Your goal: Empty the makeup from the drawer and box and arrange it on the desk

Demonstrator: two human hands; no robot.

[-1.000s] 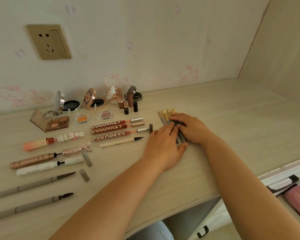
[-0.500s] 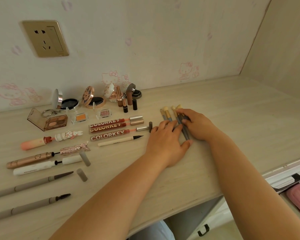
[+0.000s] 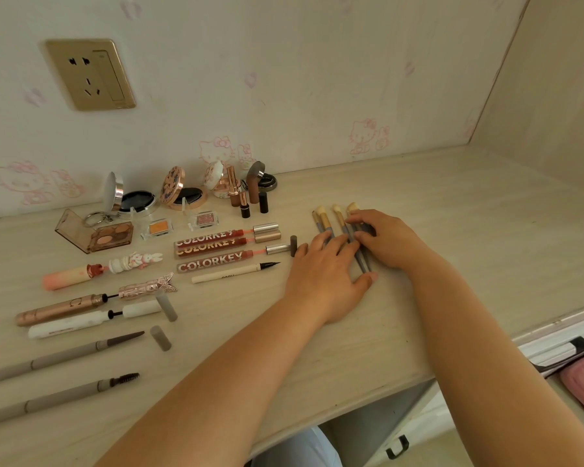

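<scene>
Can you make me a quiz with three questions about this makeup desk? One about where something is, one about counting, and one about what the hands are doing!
1. Where does the gold wall socket sit?
A. On the wall above the makeup at the left
B. On the desk by the brushes
C. Inside the drawer

2. How many tubes marked COLORKEY lie on the desk?
A. One
B. Three
C. Five

3. What are the two hands doing?
A. Both hang in the air
B. Both rest on the makeup brushes
C. One holds a lipstick

Answers:
1. A, the socket is on the wall, up and left of the compacts.
2. B, three printed tubes lie side by side.
3. B, the left hand lies flat over the makeup brushes' handles, and the right hand touches them from the other side.
</scene>
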